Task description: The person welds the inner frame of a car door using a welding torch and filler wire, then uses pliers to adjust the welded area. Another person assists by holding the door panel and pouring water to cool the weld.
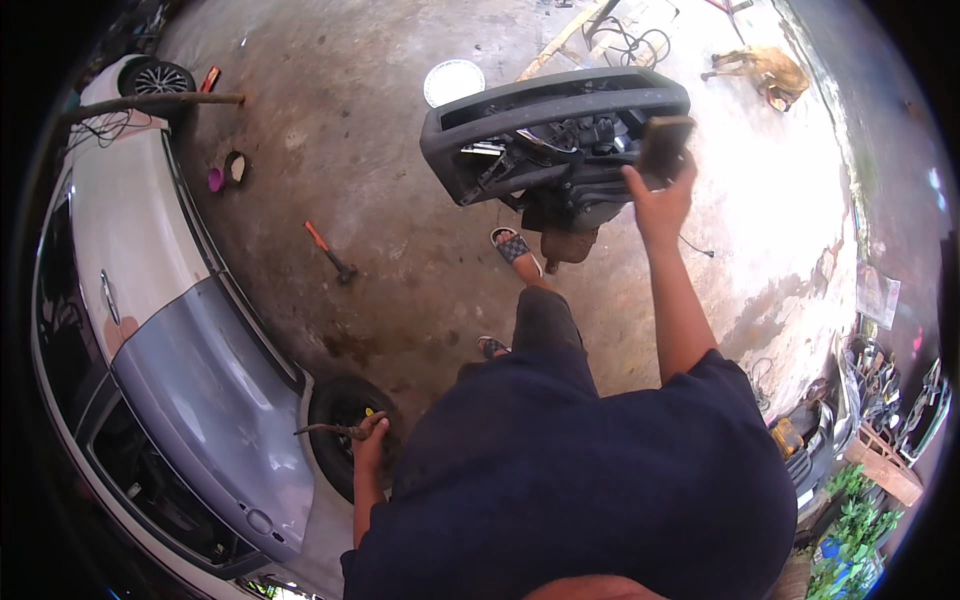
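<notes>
One dark slab [663,148] occupies the right hand [662,207].

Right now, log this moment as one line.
Left hand: holds curved tool | right hand: holds dark rectangular object by black tray | floor: orange-handled hammer

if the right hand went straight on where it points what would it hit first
Past the dark rectangular block it grips, the right hand would probably meet the right end of the dark grey plastic frame; depth is unclear, so it might pass above.

left grip [371,438] closed, right grip [662,205] forward
</notes>
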Tool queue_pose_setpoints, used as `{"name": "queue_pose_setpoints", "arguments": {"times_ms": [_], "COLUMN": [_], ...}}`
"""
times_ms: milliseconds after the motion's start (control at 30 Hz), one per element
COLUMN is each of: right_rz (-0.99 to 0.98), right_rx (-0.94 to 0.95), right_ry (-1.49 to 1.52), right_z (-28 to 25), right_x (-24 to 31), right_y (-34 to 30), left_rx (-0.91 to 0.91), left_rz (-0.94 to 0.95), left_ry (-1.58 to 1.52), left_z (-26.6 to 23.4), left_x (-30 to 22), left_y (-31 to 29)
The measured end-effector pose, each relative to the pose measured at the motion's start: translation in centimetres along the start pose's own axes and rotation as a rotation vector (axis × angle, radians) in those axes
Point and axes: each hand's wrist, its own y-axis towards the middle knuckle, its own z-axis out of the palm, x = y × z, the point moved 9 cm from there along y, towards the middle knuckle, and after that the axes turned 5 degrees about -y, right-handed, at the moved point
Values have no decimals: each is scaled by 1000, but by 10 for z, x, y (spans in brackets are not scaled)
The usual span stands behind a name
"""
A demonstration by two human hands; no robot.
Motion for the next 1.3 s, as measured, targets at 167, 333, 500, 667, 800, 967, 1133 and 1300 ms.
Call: {"name": "queue_pose_setpoints", "arguments": {"times_ms": [167,333,500,667,800,967,1133,1300], "right_rz": [-160,-128,-80,-183,-251,-375,-645,-972], "right_rx": [65,93,138,127,111,175,220,310], "right_ry": [-53,-158,-260,-290,-212,-236,-472,-663], "right_z": [35,45,68,73,72,95,129,119], "right_x": [11,29,18,25,35,60,47,0], "right_y": [-6,-1,0,-6,-10,-18,-37,13], "left_rx": [-17,-28,-41,-57,-71,-106,-106,-195], "left_rz": [17,5,14,-27,-46,-98,-112,-56], "left_ry": [-24,-52,-78,-108,-124,-197,-246,-262], "left_z": [0,3,12,18,16,29,30,46], "left_x": [-2,9,17,40,66,81,87,124], "left_y": [-8,-13,-24,-32,-31,-34,-51,-69]}}
